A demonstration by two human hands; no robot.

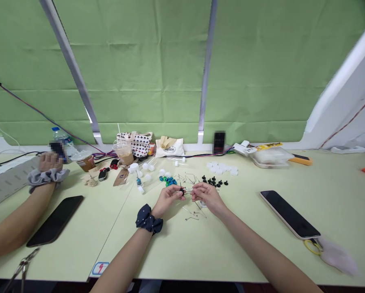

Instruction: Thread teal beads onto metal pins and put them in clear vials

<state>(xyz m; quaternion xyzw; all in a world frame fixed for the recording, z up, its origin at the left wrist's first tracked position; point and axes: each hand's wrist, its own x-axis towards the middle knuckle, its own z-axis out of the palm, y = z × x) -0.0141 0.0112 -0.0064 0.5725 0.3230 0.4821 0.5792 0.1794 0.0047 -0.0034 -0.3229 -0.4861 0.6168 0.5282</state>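
We face a green curtain [161, 61], and below it our pale table [200, 248] spreads wide. At the left edge lies a co-worker's arm [18, 219]. On the right rests a dark-screened phone [289, 213]. Our left hand [169, 198] and right hand [208, 198] are close together over the table's middle; behind the left hand sits a dark scrunchie [148, 219]. Beyond them we have loose white caps [220, 167], then blue and green beads [170, 180] and black studs [213, 182]. Thin metal pins [187, 210] lie scattered on the near side. Our left thumb and fingers are clamped on a small black piece [181, 191] — it sits at their tips. Our right fingertips are drawn together — whether on a pin, we cannot tell.
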